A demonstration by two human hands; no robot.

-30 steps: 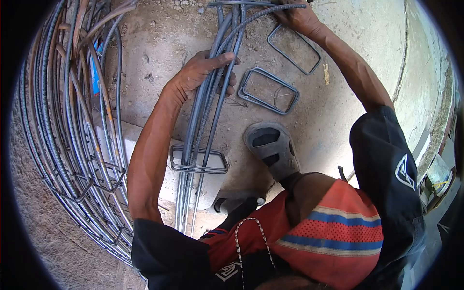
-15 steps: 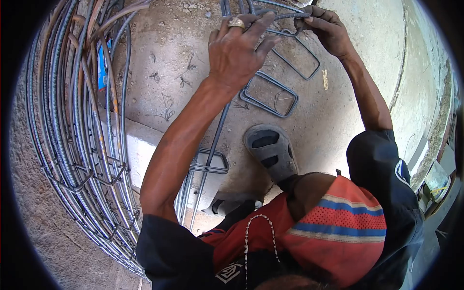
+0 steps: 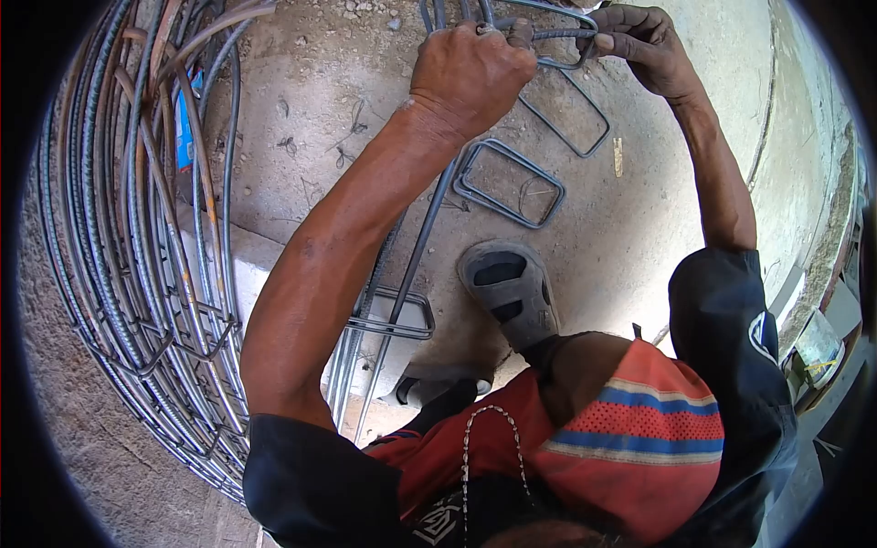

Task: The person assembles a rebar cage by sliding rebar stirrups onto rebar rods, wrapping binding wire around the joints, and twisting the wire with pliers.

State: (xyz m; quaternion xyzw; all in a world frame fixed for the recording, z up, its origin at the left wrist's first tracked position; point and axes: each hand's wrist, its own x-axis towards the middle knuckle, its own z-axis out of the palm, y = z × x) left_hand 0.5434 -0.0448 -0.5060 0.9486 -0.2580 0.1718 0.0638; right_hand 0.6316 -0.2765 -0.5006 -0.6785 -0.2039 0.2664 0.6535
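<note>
My left hand point(image 3: 473, 75) is closed in a fist at the top, around steel rebar point(image 3: 427, 219) whose long bars run down past my wrist. To its right my right hand point(image 3: 642, 47) pinches the rounded corner of a bent rebar stirrup point(image 3: 559, 34) between thumb and fingers. The stirrup's far side is cut off by the frame edge, and my left fingers hide part of it. Below it one thin stirrup point(image 3: 598, 146) hangs or lies, I cannot tell which. Several rectangular stirrups point(image 3: 516, 216) lie on the ground, and another stirrup point(image 3: 402, 331) sits around the bars near my left forearm.
A large bundle of bent rebar point(image 3: 100, 228) fills the left side, with a blue packet point(image 3: 185, 119) behind it. A pale block point(image 3: 251, 251) lies under the bars. My sandalled foot point(image 3: 507, 288) stands on the dusty concrete. A wall edge point(image 3: 822, 247) curves along the right.
My left hand has gone from partly spread fingers to a fist around the bars. My right hand has shifted slightly right, still pinching the stirrup's corner.
</note>
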